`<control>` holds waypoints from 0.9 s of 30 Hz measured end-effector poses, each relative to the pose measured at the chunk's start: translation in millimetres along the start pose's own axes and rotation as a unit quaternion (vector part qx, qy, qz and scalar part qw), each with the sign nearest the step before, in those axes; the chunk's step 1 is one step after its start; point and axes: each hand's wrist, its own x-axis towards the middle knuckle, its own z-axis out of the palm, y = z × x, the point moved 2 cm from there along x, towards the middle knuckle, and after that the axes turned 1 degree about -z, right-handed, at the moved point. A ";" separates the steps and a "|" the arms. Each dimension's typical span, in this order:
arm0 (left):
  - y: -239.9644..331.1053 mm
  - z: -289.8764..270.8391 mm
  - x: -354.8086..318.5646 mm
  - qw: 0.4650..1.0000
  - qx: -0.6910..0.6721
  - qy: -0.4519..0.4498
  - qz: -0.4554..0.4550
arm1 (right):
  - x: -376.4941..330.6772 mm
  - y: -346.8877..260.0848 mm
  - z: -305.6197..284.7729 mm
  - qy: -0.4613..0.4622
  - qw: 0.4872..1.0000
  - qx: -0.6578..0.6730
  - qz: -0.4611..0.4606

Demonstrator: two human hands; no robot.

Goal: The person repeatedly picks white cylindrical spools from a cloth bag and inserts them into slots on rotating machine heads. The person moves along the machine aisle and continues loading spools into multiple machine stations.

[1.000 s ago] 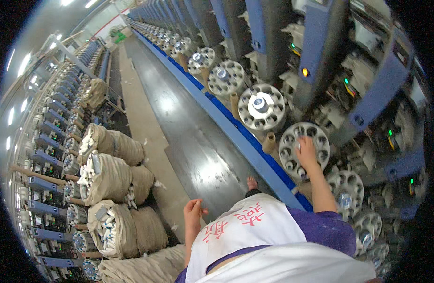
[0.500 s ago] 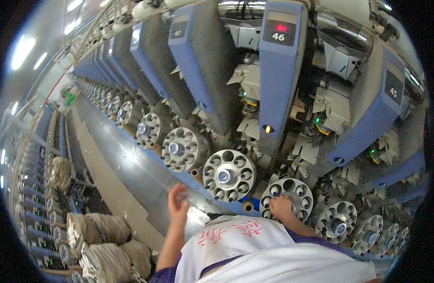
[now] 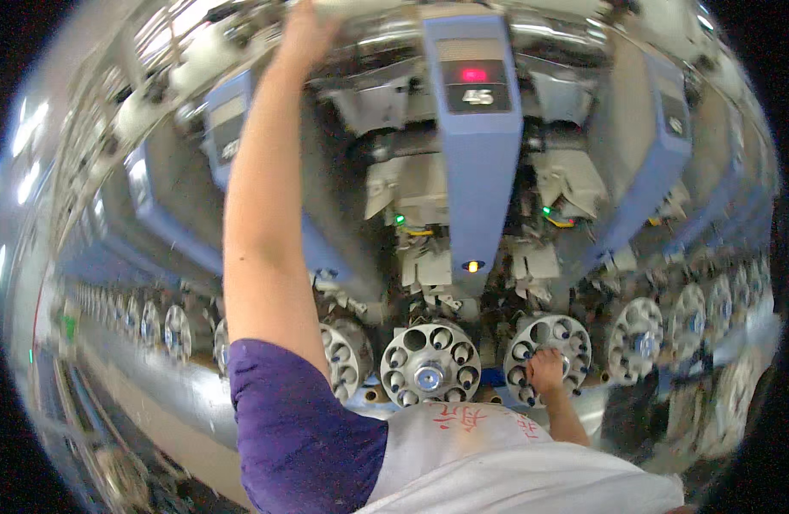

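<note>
My left arm, in a purple sleeve, stretches up past the blue machine housings. At the top edge my left hand (image 3: 310, 36) is blurred, close to a white yarn package (image 3: 347, 8) and a shiny metal drum (image 3: 377, 32); its fingers cannot be made out. Lower right, my right hand (image 3: 545, 368) lies against the front of a round bobbin magazine (image 3: 574, 360), its fingers curled and partly hidden. Dark-tipped bobbins sit in several of that magazine's holes. Just left of it is another round magazine (image 3: 429, 334) with bobbins in its pockets.
A blue housing (image 3: 476, 180) with a red display and a lit yellow button stands straight ahead. More housings and magazines (image 3: 639, 343) run off to both sides. Pale guide plates and small green lights sit between the housings. A metal walkway (image 3: 176, 385) extends left.
My left hand has risen from waist height to the top of the machine. The view has swung right and up. My right hand stays at a magazine.
</note>
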 end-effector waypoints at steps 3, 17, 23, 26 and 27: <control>-22.2 26.2 32.5 0.981 0.190 0.042 -0.015 | 0.8 -2.0 -4.7 0.029 0.999 -0.011 -0.008; 139.3 80.8 -254.7 0.893 -0.446 -0.036 0.041 | -2.6 9.4 18.4 0.037 0.998 0.038 -0.043; 138.2 187.8 -379.6 0.878 -0.308 -0.312 -0.193 | -3.3 14.7 26.2 0.004 0.998 0.014 -0.058; 131.5 202.0 -367.5 0.924 -0.021 -0.348 -0.156 | 5.0 9.0 16.2 0.032 0.996 0.037 -0.070; 136.1 203.5 -364.9 0.936 0.113 -0.324 -0.085 | 6.5 6.1 11.8 0.009 0.998 0.026 -0.057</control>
